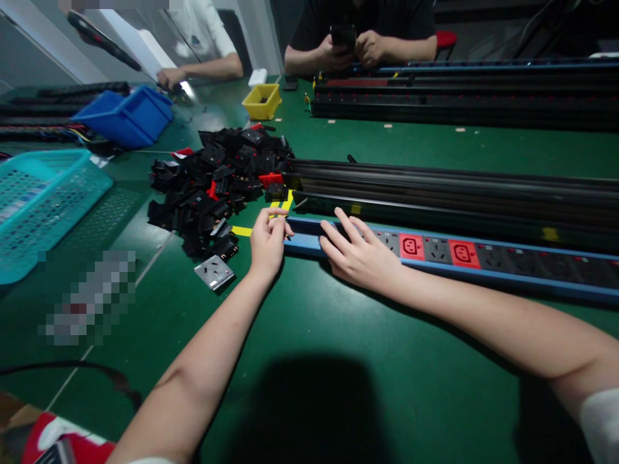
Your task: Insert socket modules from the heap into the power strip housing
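A long blue rail (507, 277) holding black and red socket modules (412, 245) lies across the green table in front of me. My left hand (267, 240) rests at the rail's left end, its fingers curled in a pinch on the end of the rail. My right hand (356, 252) lies flat on the rail just to the right, fingers spread over the black modules. A pile of loose black and red socket modules (220, 180) sits just left of the rail's end. One grey socket module (214, 271) lies apart from the pile, near my left wrist.
Long black rails (459, 193) lie behind the blue one, more (459, 96) farther back. A teal basket (43, 200), blue bins (126, 116) and a yellow bin (262, 100) stand at left and back. Two other people sit across the table.
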The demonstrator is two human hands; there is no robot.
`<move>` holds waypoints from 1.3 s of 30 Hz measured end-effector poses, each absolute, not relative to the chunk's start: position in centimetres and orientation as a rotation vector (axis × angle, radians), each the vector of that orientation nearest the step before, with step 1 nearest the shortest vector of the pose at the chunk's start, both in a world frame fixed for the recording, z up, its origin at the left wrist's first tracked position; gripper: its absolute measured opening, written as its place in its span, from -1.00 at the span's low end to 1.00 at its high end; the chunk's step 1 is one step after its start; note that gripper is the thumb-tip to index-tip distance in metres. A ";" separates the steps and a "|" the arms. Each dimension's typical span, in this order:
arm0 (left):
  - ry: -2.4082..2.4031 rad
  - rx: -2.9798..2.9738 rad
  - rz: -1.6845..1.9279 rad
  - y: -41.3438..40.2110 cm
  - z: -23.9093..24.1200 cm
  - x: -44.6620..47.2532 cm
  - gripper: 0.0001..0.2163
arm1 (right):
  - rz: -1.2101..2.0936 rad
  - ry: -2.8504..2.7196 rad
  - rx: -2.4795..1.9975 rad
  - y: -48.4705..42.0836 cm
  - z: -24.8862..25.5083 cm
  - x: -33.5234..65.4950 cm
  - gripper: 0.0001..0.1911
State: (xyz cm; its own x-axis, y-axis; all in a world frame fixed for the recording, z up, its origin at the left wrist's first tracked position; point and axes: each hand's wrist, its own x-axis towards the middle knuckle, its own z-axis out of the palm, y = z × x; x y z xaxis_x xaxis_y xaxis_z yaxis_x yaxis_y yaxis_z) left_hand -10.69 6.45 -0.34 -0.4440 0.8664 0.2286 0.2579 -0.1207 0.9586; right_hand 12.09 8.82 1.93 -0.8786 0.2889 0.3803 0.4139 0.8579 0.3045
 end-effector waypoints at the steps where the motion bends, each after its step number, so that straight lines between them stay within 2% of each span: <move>1: 1.659 1.250 1.598 6.4 -0.3 -10.7 -0.89 | -0.534 -2.714 -0.543 8.8 1.9 12.0 -0.57; 17: 1.677 1.260 1.564 6.5 -0.4 -10.8 -0.88 | -0.468 -2.719 -0.611 8.7 1.8 12.0 -0.56; 30: 1.768 1.397 1.536 6.6 -0.3 -11.4 -0.82 | -0.542 -2.720 -0.607 8.7 2.0 12.0 -0.57; 37: 2.036 1.562 1.591 6.7 2.8 -13.7 -0.84 | -0.532 -2.724 -0.596 8.7 2.2 12.1 -0.57; 39: 2.172 1.716 1.447 6.4 4.5 -15.8 -0.83 | -0.538 -2.725 -0.593 8.7 2.2 12.1 -0.57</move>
